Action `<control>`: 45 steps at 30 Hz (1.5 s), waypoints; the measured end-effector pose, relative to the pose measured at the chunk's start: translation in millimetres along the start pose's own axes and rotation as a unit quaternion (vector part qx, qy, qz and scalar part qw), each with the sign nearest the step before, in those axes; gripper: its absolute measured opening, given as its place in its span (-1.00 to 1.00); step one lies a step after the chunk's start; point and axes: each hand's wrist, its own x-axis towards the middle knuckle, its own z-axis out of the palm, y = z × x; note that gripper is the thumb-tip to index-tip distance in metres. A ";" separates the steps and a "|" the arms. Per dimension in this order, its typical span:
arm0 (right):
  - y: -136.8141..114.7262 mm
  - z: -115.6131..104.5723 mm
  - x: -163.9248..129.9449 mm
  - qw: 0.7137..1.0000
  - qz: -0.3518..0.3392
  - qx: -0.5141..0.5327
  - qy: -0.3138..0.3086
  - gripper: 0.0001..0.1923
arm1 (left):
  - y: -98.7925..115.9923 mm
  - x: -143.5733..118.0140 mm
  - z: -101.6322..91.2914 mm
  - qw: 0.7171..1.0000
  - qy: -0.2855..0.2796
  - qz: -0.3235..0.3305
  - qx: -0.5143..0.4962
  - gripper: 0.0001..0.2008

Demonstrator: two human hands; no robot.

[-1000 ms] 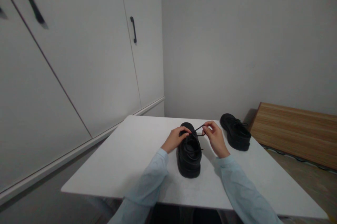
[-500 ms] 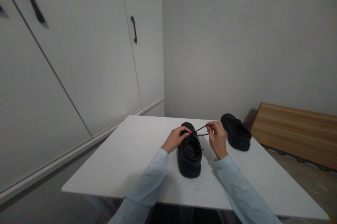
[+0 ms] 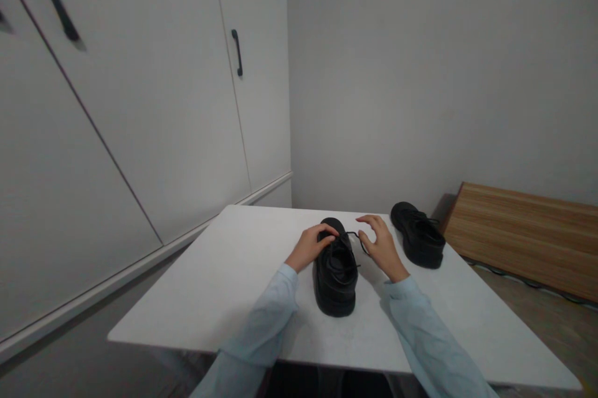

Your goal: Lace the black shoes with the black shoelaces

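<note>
- Hands at work on a lace: the person's left hand [image 3: 312, 246] rests on the left side of a black leather lace-up shoe [image 3: 335, 273], fingers curled over the top near the toe end and pressing it against the white table [image 3: 224, 279].
- Right hand [image 3: 379, 243] hovers just right of the same shoe, fingers spread and loosely curved, with a thin black shoelace [image 3: 355, 238] running from the shoe's upper toward the fingers; whether the lace is actually pinched cannot be told at this size.
- Shoe sits near the table's middle, heel toward the camera, toe pointing away, directly between the two light-blue sleeves [image 3: 261, 329].
- Judged from this pose, the lacing goes best with the left hand keeping the shoe from sliding while the right takes the lace close to its tip, draws it evenly taut and keeps it flat, without lifting the shoe off the table.
- Lace lies at the far end of the shoe, touching or just beside the right fingertips and close to the left fingertips, so both hands are within short reach of it.
- Second black lace-up shoe [image 3: 417, 233] stands farther right, near the table's far right edge, well apart from both hands.
- Beyond it, a wooden board [image 3: 523, 230] lies low against the grey wall, and white cabinet doors with a black handle [image 3: 237, 53] fill the left side.
</note>
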 end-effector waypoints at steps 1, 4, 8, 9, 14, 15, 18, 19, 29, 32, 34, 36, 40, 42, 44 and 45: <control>-2.0 -0.4 -0.3 0.999 -0.002 0.018 -0.026 -0.78 | -0.7 0.1 -0.9 1.000 0.005 0.002 -0.004 -0.83; -5.9 0.3 -2.3 0.992 -0.007 0.072 -0.103 -0.69 | -3.0 0.8 -5.3 1.000 0.024 -0.001 -0.006 -0.83; -4.4 5.8 -6.4 0.979 -0.001 0.104 -0.174 -0.48 | -5.7 1.7 -11.9 0.998 0.029 -0.030 0.043 -0.80; -3.9 6.9 -7.2 0.977 0.003 0.109 -0.185 -0.45 | -5.9 1.7 -13.2 0.998 0.022 -0.033 0.053 -0.80; -6.0 7.1 -8.3 0.968 0.026 0.129 -0.213 -0.41 | -2.4 0.6 -15.3 0.998 -0.016 -0.033 0.042 -0.86; -6.9 6.5 -8.2 0.967 0.029 0.132 -0.214 -0.40 | -1.4 0.5 -15.2 0.998 -0.020 -0.035 0.039 -0.88; -8.8 5.1 -7.9 0.967 0.032 0.143 -0.208 -0.40 | 0.1 0.4 -14.4 0.998 -0.023 -0.044 0.035 -0.88; -9.1 4.9 -7.9 0.967 0.031 0.146 -0.206 -0.40 | -0.1 0.5 -14.0 0.998 -0.023 -0.047 0.033 -0.88; -10.9 5.9 -7.6 0.966 0.027 0.149 -0.211 -0.42 | -1.4 0.5 -9.5 0.998 -0.023 -0.052 0.006 -0.83; -11.2 6.2 -7.7 0.967 0.024 0.147 -0.206 -0.43 | -0.7 0.7 -7.9 0.998 -0.030 -0.049 0.005 -0.80; -10.7 6.5 -8.0 0.968 0.023 0.145 -0.205 -0.43 | -1.1 0.6 -6.8 0.999 -0.027 -0.046 0.005 -0.80; -10.0 6.8 -8.4 0.968 0.019 0.150 -0.202 -0.43 | -2.4 0.5 -5.3 0.999 -0.015 -0.040 0.005 -0.82; -9.7 7.3 -8.5 0.967 0.014 0.162 -0.199 -0.45 | -5.4 0.8 -0.9 0.999 0.023 -0.024 0.008 -0.87; -10.4 7.3 -8.1 0.966 0.015 0.158 -0.203 -0.45 | -5.9 1.1 1.4 0.999 0.041 -0.020 0.012 -0.88; -11.5 7.0 -7.7 0.966 0.017 0.154 -0.207 -0.45 | -5.5 1.5 2.5 0.998 0.051 -0.019 0.015 -0.88; -12.0 6.8 -7.5 0.966 0.018 0.154 -0.208 -0.45 | -5.1 1.7 2.2 0.998 0.053 -0.020 0.016 -0.87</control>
